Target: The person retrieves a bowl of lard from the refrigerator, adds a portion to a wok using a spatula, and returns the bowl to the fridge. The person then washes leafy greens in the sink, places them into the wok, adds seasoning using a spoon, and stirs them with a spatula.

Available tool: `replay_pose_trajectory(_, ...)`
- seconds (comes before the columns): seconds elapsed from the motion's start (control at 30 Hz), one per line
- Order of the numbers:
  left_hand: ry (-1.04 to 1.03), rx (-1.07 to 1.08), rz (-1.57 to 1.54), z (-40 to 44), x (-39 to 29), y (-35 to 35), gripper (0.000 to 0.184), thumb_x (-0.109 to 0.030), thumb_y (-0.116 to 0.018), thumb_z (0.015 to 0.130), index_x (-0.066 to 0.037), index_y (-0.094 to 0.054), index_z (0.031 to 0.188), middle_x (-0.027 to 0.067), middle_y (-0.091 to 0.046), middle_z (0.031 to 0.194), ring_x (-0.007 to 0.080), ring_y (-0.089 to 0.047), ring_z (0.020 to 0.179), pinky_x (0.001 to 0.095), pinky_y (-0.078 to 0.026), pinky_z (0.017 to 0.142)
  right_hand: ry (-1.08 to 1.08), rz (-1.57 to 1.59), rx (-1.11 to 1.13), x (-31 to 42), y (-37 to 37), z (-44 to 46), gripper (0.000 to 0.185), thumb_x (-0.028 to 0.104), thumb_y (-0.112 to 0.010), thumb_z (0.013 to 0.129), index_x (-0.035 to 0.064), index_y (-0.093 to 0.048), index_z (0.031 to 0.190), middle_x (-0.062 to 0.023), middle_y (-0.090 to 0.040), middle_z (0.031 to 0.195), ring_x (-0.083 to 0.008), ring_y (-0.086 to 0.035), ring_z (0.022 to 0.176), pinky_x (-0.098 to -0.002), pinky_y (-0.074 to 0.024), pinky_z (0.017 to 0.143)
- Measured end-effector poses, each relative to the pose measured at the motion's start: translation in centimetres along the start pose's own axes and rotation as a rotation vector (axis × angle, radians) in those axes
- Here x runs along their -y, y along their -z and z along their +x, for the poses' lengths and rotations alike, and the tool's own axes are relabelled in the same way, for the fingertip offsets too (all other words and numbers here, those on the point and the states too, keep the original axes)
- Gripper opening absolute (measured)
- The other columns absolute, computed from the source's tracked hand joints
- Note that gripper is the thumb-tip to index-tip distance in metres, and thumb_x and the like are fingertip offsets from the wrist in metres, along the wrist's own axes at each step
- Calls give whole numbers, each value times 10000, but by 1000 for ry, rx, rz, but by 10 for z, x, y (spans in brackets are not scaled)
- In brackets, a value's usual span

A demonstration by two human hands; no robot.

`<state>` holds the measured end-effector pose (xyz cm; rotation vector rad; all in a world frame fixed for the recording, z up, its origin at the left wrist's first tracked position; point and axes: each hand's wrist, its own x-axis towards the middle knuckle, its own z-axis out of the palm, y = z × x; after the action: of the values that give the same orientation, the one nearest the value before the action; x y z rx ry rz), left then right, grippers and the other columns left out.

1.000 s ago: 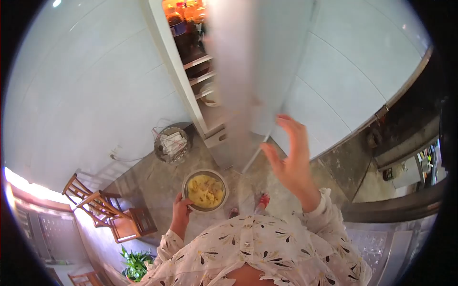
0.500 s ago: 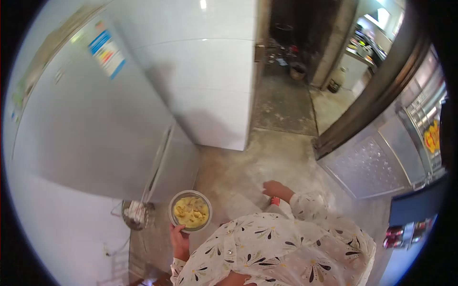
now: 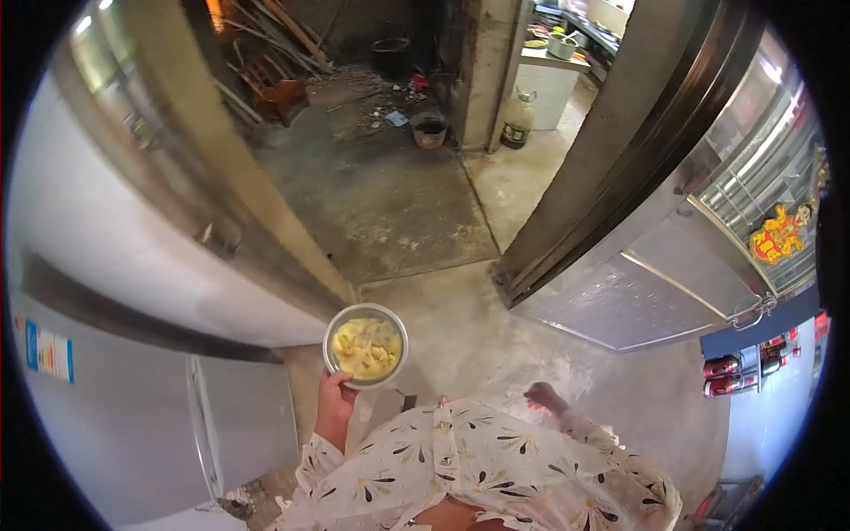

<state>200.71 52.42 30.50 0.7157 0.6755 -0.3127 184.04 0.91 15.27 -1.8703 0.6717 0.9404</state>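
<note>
- Gray concrete-looking floor (image 3: 452,327) below the grip.
- Left hand (image 3: 336,401) has the metal bowl (image 3: 405,343) by its near rim, probably keeping that yellow food (image 3: 367,347) level.
- Right hand (image 3: 546,398) is off to the grip's right; can't tell if it's clenched.
- Fridge (image 3: 115,407) left of the grip, 1 dark door frame (image 3: 620,168) ahead-right, kinda narrowing the way.

This looks like a home: a refrigerator (image 3: 124,416) stands left of the left grip (image 3: 336,400); far beyond that grip, a kitchen counter (image 3: 542,93) carries a pot (image 3: 561,46).
</note>
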Motion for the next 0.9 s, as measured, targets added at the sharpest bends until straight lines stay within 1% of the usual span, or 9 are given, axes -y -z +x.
replay_pose_trajectory(0.07,66,27,4,32,-13,-15,500,79,-517,701,-26,-464,1187,121,-587,1077,262,-605,970,399,-535,782,-149,172,-21,48,-19,28,143,178,-586,850,35,-589,852,-86,-616,689,-193,-598,525,-331,-471,431)
replay_pose_trajectory(0.17,-21,89,87,14,-32,-55,447,22,-540,701,49,-494,1145,185,-577,1115,316,-582,1027,465,-514,842,24,157,30,103,-46,31,207,203,-603,872,24,-604,977,-92,-660,796,-180,-660,631,-293,-517,494)
replay_pose_trajectory(0.27,133,100,2,4,-30,-62,462,65,-551,700,20,-511,1158,152,-587,1120,283,-598,985,408,-502,850,66,189,100,130,-63,13,194,195,-587,878,20,-611,959,-84,-658,805,-166,-657,646,-291,-510,525)
replay_pose_trajectory(0.37,132,77,71,-11,24,-74,462,70,-560,691,41,-518,1150,152,-597,1116,293,-593,1002,411,-483,888,221,257,124,55,-45,17,171,166,-624,827,19,-613,914,-62,-652,764,-142,-642,604,-269,-497,469)
replay_pose_trajectory(0.47,153,98,145,-26,11,-106,474,88,-562,684,43,-514,1153,147,-601,1110,284,-595,1002,401,-502,869,3,43,79,41,-13,-34,140,179,-586,875,51,-616,923,-63,-653,762,-151,-624,568,-293,-487,480)
replay_pose_trajectory(0.6,166,172,255,4,-12,-179,419,76,-562,709,36,-535,1125,158,-607,1081,288,-614,962,384,-524,826,-152,711,-243,20,19,-61,113,166,-570,882,76,-585,816,-66,-626,701,-164,-606,532,-287,-454,434)
replay_pose_trajectory(0.67,189,227,343,11,-20,-238,407,69,-569,720,41,-535,1125,160,-608,1086,291,-614,971,385,-526,828,-98,1132,-90,-27,31,-62,214,244,-551,873,50,-640,872,-86,-665,753,-172,-634,542,-298,-506,478)
replay_pose_trajectory(0.77,297,282,347,3,-26,-303,394,51,-577,742,33,-535,1134,167,-603,1103,302,-613,979,396,-526,844,-187,273,-168,-21,34,-131,263,279,-524,862,62,-664,820,-117,-679,803,-238,-657,622,-350,-518,553)
replay_pose_trajectory(0.9,359,244,384,-50,-33,-415,420,42,-586,758,15,-519,1172,169,-599,1118,305,-608,995,426,-519,859,-161,215,-199,1,53,-155,261,280,-542,853,51,-668,862,-129,-680,833,-254,-657,693,-365,-512,621)
